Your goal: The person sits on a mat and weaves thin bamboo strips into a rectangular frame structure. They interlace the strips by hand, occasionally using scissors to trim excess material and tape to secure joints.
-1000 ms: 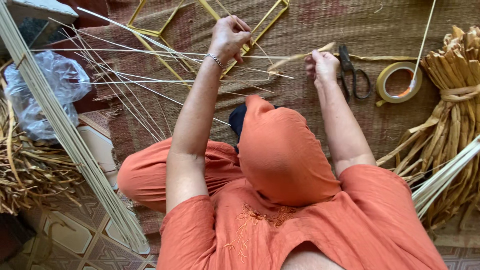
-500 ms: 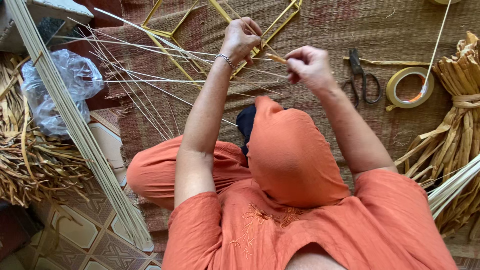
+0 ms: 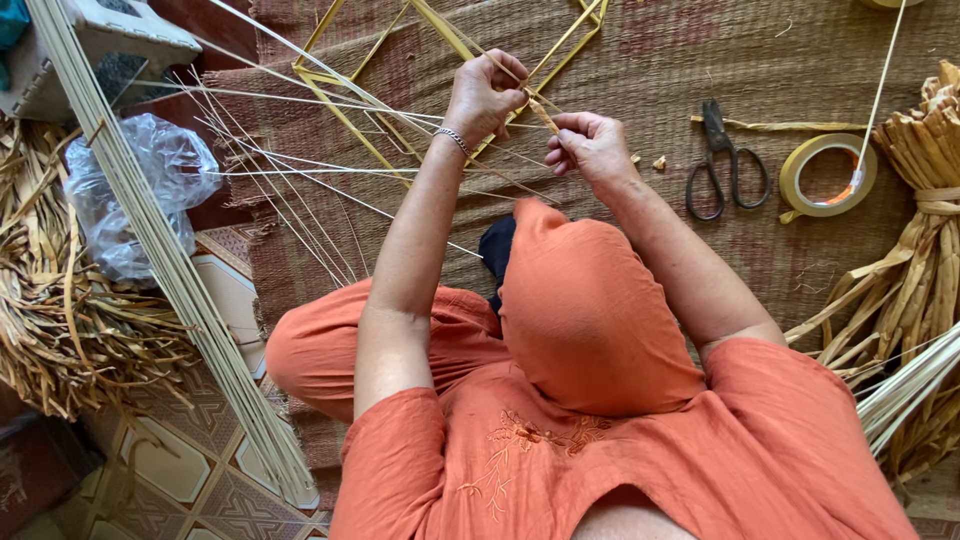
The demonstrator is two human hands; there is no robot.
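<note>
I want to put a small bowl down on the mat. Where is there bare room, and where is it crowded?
Bare mat lies between the yellow frame and the scissors, above the strip, and below the scissors and tape roll, beside the right forearm. It is crowded left of the hands, where thin sticks fan out, and at the right edge by the dried leaf bundle.

The person wears clothing of one orange colour throughout: a short-sleeved top (image 3: 620, 460) with sleeves ending above the elbows, matching orange trousers (image 3: 310, 350) and an orange head covering (image 3: 590, 310) that hides the head entirely. Thin embroidery (image 3: 520, 445) of stems and small flowers, in a slightly lighter thread, runs across the top. A slim silver chain bracelet (image 3: 455, 140) circles the left wrist. Both forearms and both hands are bare.
</note>
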